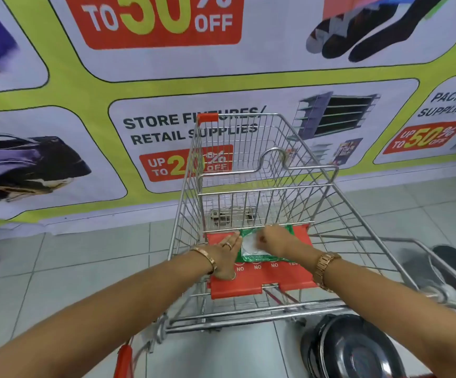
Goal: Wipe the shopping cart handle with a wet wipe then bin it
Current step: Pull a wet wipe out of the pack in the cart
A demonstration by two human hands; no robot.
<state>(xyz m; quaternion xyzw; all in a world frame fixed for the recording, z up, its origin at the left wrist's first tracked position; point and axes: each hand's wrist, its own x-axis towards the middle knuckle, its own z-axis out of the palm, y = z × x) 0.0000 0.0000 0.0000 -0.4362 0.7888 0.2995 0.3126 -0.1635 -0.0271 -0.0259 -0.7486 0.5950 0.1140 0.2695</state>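
Observation:
A green wet wipe pack [259, 258] lies on the red fold-out seat flap [251, 282] of a wire shopping cart [248, 170]. My left hand [225, 256] rests flat on the pack's left edge and holds it down. My right hand [272, 237] is curled over the pack's top, fingers pinched on the white sheet [248, 245] at its opening. Whether that sheet is a wipe or the flap is unclear. A red end of the cart handle [123, 360] shows at the bottom left; the rest of the handle is out of view.
A round black bin [352, 350] stands on the tiled floor at the bottom right, beside the cart. A second black container [453, 266] sits behind a metal rail on the right. A printed sale banner [85, 85] covers the wall just ahead of the cart.

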